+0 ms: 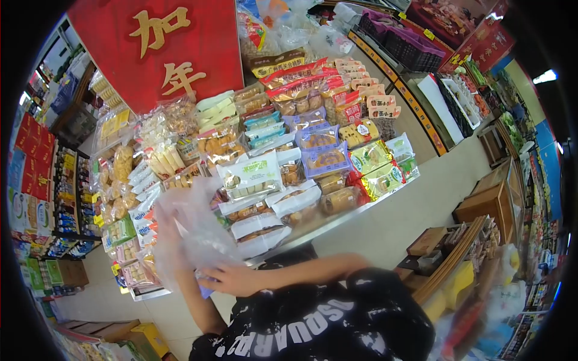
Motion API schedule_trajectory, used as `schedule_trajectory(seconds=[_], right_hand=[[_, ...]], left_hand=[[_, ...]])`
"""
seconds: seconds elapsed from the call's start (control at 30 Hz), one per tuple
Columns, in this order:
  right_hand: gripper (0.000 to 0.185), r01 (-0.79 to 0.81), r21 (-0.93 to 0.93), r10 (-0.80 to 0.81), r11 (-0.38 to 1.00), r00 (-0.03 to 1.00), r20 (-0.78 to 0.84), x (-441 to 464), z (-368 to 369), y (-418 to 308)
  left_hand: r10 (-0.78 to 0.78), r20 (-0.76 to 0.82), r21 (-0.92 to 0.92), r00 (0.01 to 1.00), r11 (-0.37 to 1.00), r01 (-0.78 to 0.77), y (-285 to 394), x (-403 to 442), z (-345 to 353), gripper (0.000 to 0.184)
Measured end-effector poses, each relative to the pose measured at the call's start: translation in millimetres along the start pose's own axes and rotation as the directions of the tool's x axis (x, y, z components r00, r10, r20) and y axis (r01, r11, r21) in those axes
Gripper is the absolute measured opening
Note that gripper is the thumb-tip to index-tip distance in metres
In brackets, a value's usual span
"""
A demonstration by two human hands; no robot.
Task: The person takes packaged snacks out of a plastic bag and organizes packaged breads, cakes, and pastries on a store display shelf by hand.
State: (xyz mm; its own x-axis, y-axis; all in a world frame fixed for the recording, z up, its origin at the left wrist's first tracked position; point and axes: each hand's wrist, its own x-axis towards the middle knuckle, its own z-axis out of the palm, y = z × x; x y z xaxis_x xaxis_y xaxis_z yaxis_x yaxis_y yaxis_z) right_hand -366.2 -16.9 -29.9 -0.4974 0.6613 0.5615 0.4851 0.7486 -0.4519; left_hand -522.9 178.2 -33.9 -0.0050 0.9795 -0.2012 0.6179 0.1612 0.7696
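A thin, translucent plastic bag [198,225] hangs in front of my body at the near edge of a snack display. My right hand [232,278] grips its lower right part, fingers curled. Through the cloudy plastic my left hand [171,225] shows only faintly, inside or behind the bag, and its fingers are blurred. Just beyond the bag lies a white and green snack packet [250,175]. Bread in white-topped wrappers [259,233] sits to the right of the bag, and blue-and-white packets [141,222] are on its left.
Rows of packaged snacks, including purple packets [325,159], cover the display, which has a metal front edge [349,213]. A red sign [162,48] stands at the back left. Wooden crates [490,195] and a shelf of goods [448,259] are on the right.
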Motion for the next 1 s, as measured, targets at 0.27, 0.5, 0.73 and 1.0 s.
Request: schedule_trajectory(seconds=[0.27,0.5,0.73,1.0], right_hand=[[0.049,-0.606,0.538,0.676,0.586,0.732,0.087,-20.6,-110.6,6.8],[0.049,-0.396,0.853,0.936,0.340,0.053,-0.348,-211.7,-209.5,74.2],[0.054,-0.525,0.826,0.968,0.204,-0.017,-0.250,-329.5,-243.7,145.7],[0.061,-0.824,0.455,0.894,0.337,0.128,-0.429,-300.5,-243.1,188.6]], left_hand=[[0.017,0.279,-0.612,0.960,0.773,0.164,38.1,44.1,-8.7,0.053],[0.307,-0.223,0.050,0.925,0.951,-0.304,-261.4,121.5,80.3,0.044],[0.140,-0.325,-0.045,0.935,0.985,-0.164,6.6,-157.1,119.3,0.028],[0.220,0.607,-0.319,0.764,0.948,-0.020,89.7,-198.8,302.0,0.043]])
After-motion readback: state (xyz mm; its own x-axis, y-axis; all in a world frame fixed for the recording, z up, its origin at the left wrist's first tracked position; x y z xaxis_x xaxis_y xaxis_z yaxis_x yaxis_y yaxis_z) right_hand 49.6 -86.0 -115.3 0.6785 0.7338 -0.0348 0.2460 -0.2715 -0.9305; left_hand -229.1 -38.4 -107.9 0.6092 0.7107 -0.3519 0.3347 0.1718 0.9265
